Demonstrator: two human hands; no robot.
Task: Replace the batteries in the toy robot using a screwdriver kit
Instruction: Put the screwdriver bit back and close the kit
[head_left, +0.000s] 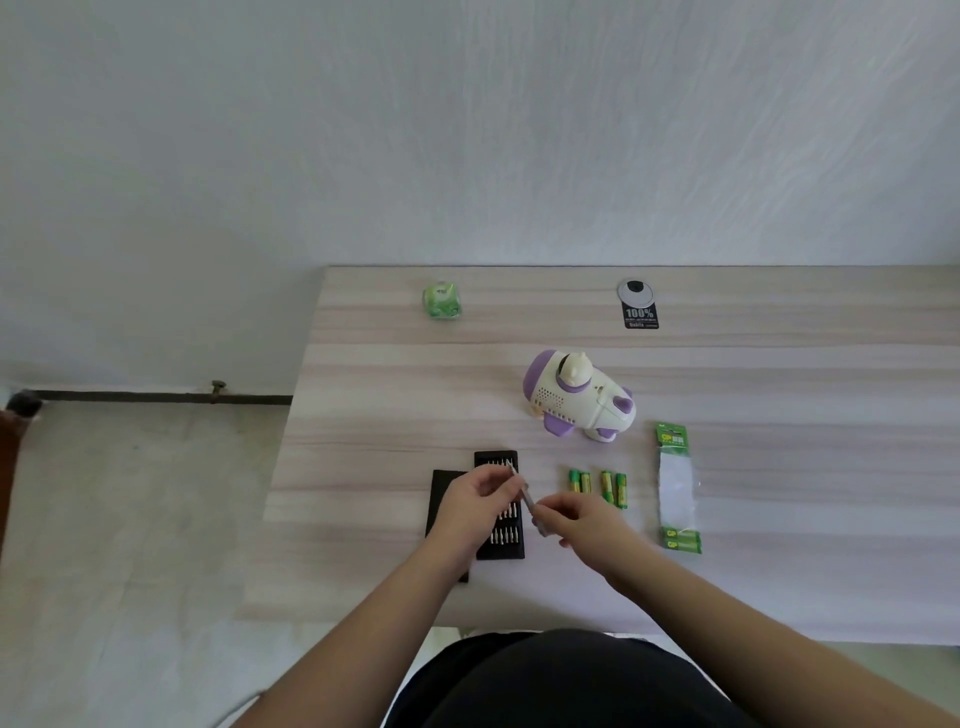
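The small bit could slip from the left hand (470, 496) while it is being seated and drop among the others in the bit tray (501, 540) or roll off the desk (779, 364), since only fingertips seem to hold it. Both hands' fingers are curled: the right hand (582, 522) grips the screwdriver handle (531, 506), the left pinches at its tip. The toy robot (579, 397) lies beyond the fingers, untouched; 4 batteries (597, 487) lie just right of them

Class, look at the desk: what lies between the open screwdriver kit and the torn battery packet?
In the head view, four loose batteries lie side by side between the screwdriver kit and the battery packet; the right hand also reaches across there.
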